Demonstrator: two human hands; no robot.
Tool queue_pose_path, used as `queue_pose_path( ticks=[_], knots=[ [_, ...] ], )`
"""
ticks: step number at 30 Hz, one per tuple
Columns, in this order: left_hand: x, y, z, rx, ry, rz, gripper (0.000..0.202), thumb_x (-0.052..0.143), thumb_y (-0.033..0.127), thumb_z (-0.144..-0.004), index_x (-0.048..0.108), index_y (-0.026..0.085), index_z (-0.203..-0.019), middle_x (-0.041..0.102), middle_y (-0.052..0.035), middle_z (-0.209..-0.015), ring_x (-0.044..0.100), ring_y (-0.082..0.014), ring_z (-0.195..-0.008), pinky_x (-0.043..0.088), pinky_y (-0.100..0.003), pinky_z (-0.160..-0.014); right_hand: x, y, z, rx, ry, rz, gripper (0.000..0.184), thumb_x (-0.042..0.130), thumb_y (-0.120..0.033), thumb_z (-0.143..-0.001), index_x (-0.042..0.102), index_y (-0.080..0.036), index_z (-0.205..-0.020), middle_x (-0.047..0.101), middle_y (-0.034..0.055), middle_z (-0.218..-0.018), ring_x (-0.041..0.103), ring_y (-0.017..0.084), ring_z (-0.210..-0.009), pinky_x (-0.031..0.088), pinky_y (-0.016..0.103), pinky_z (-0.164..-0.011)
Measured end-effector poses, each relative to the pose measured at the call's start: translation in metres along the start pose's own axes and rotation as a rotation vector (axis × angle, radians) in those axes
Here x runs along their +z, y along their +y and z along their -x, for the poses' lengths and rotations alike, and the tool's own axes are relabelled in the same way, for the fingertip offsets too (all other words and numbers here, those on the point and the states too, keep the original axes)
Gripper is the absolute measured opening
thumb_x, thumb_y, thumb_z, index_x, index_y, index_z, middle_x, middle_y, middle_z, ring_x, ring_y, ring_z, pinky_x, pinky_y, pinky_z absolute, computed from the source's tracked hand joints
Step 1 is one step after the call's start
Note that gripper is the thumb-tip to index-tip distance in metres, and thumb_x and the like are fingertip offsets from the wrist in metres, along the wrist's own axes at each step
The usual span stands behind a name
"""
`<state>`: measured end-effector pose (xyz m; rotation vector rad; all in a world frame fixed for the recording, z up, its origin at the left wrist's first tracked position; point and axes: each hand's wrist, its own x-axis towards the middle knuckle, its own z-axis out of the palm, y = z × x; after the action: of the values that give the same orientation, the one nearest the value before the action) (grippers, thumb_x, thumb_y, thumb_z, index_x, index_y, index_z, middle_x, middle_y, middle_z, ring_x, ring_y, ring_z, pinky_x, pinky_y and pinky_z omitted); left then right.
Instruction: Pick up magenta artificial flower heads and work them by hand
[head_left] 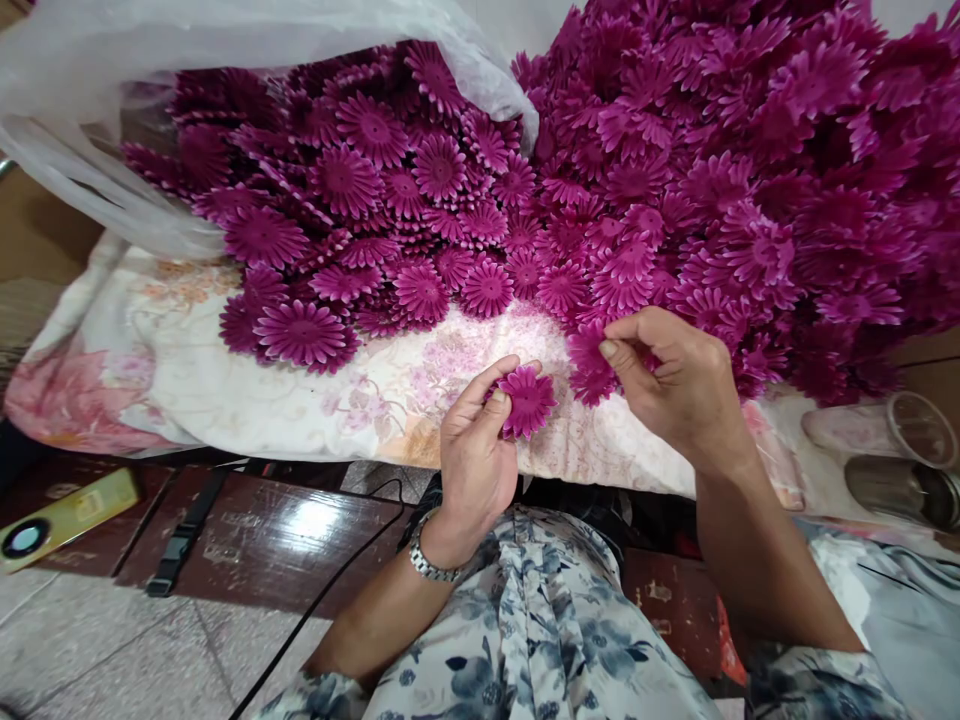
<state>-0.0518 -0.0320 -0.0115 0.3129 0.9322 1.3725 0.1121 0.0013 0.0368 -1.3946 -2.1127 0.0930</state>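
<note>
Your left hand (472,450) holds one magenta flower (527,402) just above the cloth (360,390) that covers the bench, its fingers (491,385) closed on the flower's left edge, thumb on the petals. Your right hand (675,385) is at the near edge of the big heap (750,180), fingers pinched together on another flower (589,350) there; whether it is lifted free or only touched you cannot tell from here.

As for how far along you are: judged from the layout, very little seems done. The heap on your right is tall and wide, and a second mass of flowers (360,190) spills out of the clear bag (112,130) on your left, spreading flat over the cloth. You see no separate finished stack, so the two piles cannot be told apart as done and undone. Only the flower in your left hand and the one under your right fingers are in work.

A watch (427,560) sits on your left wrist. A yellow object (67,515) lies low at the left, and two cups (900,460) stand at the far right.
</note>
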Motion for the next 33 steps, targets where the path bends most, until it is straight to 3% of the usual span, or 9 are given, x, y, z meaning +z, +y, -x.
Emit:
queue_pose_path(
  ticks=[5, 7, 11, 14, 17, 26, 29, 33],
  knots=[
    [0.001, -0.002, 0.001, -0.015, -0.037, 0.004, 0.026, 0.071, 0.022, -0.068, 0.071, 0.020, -0.094, 0.073, -0.0037, -0.086, 0.065, -0.0138, -0.078, 0.050, -0.029, -0.082, -0.019, 0.011, -0.019, 0.113, 0.167, 0.384, 0.011, 0.053, -0.025, -0.087, 0.060, -0.018, -0.090, 0.060, 0.0103, -0.084, 0.054, 0.024, -0.084, 0.041, 0.041, -0.078],
    [0.002, -0.004, 0.001, -0.028, -0.043, 0.010, 0.028, 0.071, 0.023, -0.068, 0.071, 0.019, -0.096, 0.074, -0.0048, -0.089, 0.066, -0.0148, -0.082, 0.050, -0.030, -0.084, -0.016, 0.006, -0.019, 0.097, 0.184, 0.344, 0.015, 0.059, -0.029, -0.084, 0.060, -0.018, -0.094, 0.059, 0.0100, -0.086, 0.053, 0.025, -0.088, 0.040, 0.042, -0.081],
    [0.004, -0.007, 0.001, -0.033, -0.028, 0.003, 0.023, 0.068, 0.020, -0.070, 0.073, 0.019, -0.092, 0.073, -0.0048, -0.093, 0.064, -0.0144, -0.084, 0.049, -0.027, -0.082, 0.013, -0.016, -0.002, -0.036, -0.199, -0.092, 0.013, 0.065, -0.027, -0.080, 0.054, -0.020, -0.078, 0.057, 0.0028, -0.077, 0.052, 0.016, -0.073, 0.042, 0.029, -0.067],
    [0.003, -0.007, 0.001, -0.047, -0.042, 0.007, 0.020, 0.066, 0.019, -0.072, 0.074, 0.018, -0.090, 0.072, -0.0050, -0.093, 0.063, -0.0140, -0.084, 0.048, -0.026, -0.083, 0.035, -0.023, 0.011, -0.010, -0.289, -0.271, 0.017, 0.062, -0.017, -0.080, 0.048, -0.019, -0.072, 0.053, -0.0013, -0.070, 0.049, 0.012, -0.066, 0.039, 0.025, -0.063],
    [0.001, -0.008, 0.001, -0.059, -0.050, 0.024, 0.019, 0.065, 0.018, -0.073, 0.074, 0.017, -0.090, 0.072, -0.0053, -0.093, 0.063, -0.0142, -0.088, 0.047, -0.026, -0.087, 0.040, -0.021, 0.014, 0.005, -0.250, -0.318, 0.016, 0.056, -0.013, -0.083, 0.047, -0.019, -0.071, 0.051, -0.0019, -0.068, 0.048, 0.011, -0.065, 0.038, 0.024, -0.063],
    [0.002, -0.006, 0.000, -0.054, -0.043, 0.032, 0.018, 0.069, 0.019, -0.071, 0.073, 0.017, -0.088, 0.073, -0.0049, -0.087, 0.066, -0.0156, -0.083, 0.048, -0.028, -0.084, 0.031, -0.021, 0.018, -0.027, -0.182, -0.307, 0.011, 0.049, -0.010, -0.085, 0.052, -0.019, -0.078, 0.058, 0.0015, -0.073, 0.056, 0.013, -0.070, 0.043, 0.024, -0.065],
    [0.000, -0.003, -0.001, -0.034, -0.005, 0.037, 0.019, 0.070, 0.020, -0.069, 0.073, 0.018, -0.088, 0.074, -0.0049, -0.082, 0.067, -0.0166, -0.081, 0.050, -0.029, -0.082, 0.023, -0.015, 0.015, -0.032, -0.074, -0.167, 0.010, 0.051, -0.012, -0.084, 0.053, -0.018, -0.077, 0.057, 0.0012, -0.069, 0.054, 0.013, -0.064, 0.042, 0.025, -0.059],
    [0.000, 0.000, 0.000, -0.014, -0.026, 0.015, 0.022, 0.072, 0.024, -0.068, 0.071, 0.017, -0.089, 0.074, -0.0064, -0.084, 0.068, -0.0189, -0.082, 0.051, -0.033, -0.083, -0.002, 0.008, -0.008, 0.004, 0.194, 0.218, 0.011, 0.052, -0.017, -0.086, 0.057, -0.018, -0.075, 0.059, 0.0028, -0.069, 0.052, 0.014, -0.063, 0.040, 0.029, -0.061]
  ],
)
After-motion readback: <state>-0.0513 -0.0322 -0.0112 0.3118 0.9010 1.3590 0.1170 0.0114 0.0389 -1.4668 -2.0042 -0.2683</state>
